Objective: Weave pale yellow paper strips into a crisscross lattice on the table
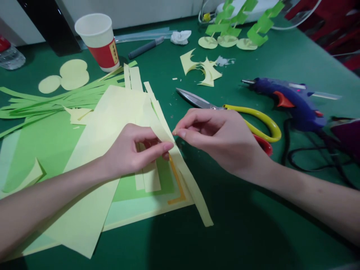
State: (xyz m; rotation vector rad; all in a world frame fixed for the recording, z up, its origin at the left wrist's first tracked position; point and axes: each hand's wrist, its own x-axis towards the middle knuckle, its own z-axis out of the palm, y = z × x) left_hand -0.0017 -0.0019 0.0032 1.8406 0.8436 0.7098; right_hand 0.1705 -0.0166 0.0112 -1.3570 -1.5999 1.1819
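Note:
My left hand (143, 148) pinches a long pale-yellow paper strip (194, 183) between thumb and fingers; its lower end hangs over the table. Just to the right, my right hand (213, 133) has thumb and forefinger pressed together close to the strip's edge. A tiny yellowish speck shows at those fingertips, too small to name. Beneath my left hand lie a large pale-yellow sheet (97, 131), more cut strips (152, 176) and a green sheet (63, 146). Scissors (264, 120) with yellow and red handles lie partly hidden behind my right hand.
A blue glue gun (292, 99) with a cord lies at right. Behind are paper scraps (208, 73), green spiral pieces on round bases (228, 40), a craft knife (144, 48) and a paper cup (98, 41). Green strips (62, 97) and paper discs (74, 75) lie left.

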